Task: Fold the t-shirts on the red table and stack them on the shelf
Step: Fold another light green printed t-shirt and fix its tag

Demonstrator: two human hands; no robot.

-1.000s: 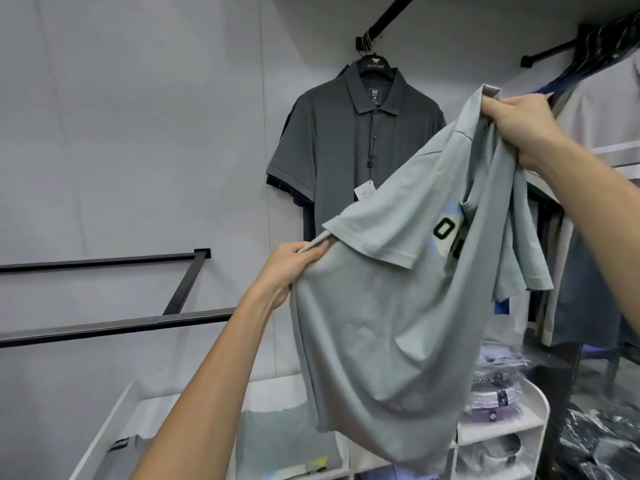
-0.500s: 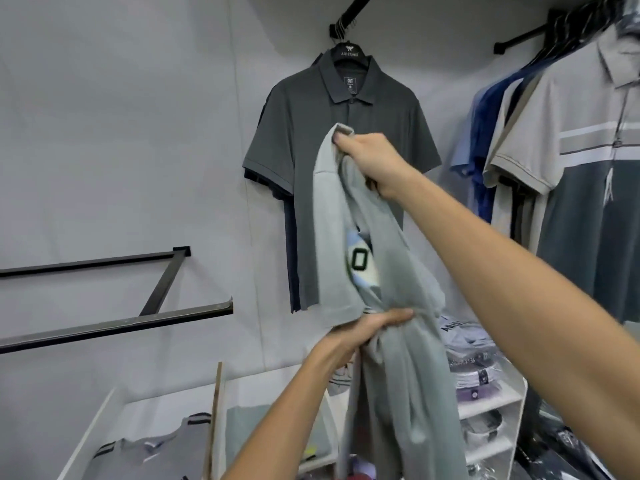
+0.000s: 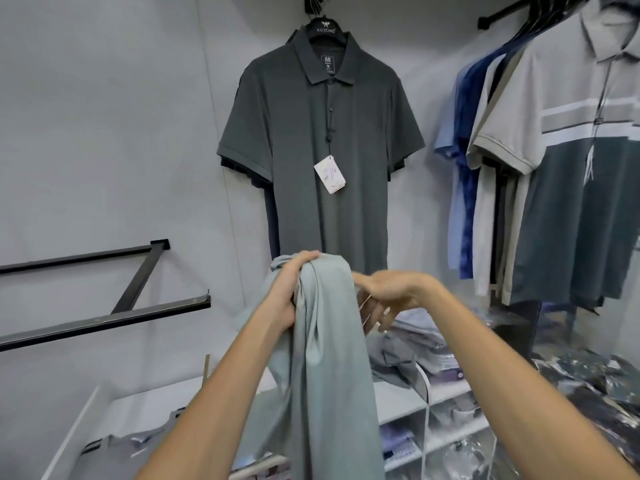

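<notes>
- The t-shirt (image 3: 325, 358) looks soft, light and limp to you: it will sag wherever it is unsupported, so judge it best taken at the shoulders or collar, 1 hand to each side.
- It is a pale grey-green knit, bunched lengthwise into a long hanging drape with vertical creases; no print shows from here.
- It hangs in the air in front of you, above the front edge of the white shelf (image 3: 446, 393), not resting on anything visible.
- Your left hand (image 3: 294, 289) is curled around the top of the bunch, gripping it and carrying its weight.
- Your right hand (image 3: 384, 299) sits just beside the cloth with fingers loosely spread and pointing down; it is blurred, and it seems to hold nothing.
- Behind hangs a dark polo shirt (image 3: 322, 150) on the wall.
</notes>
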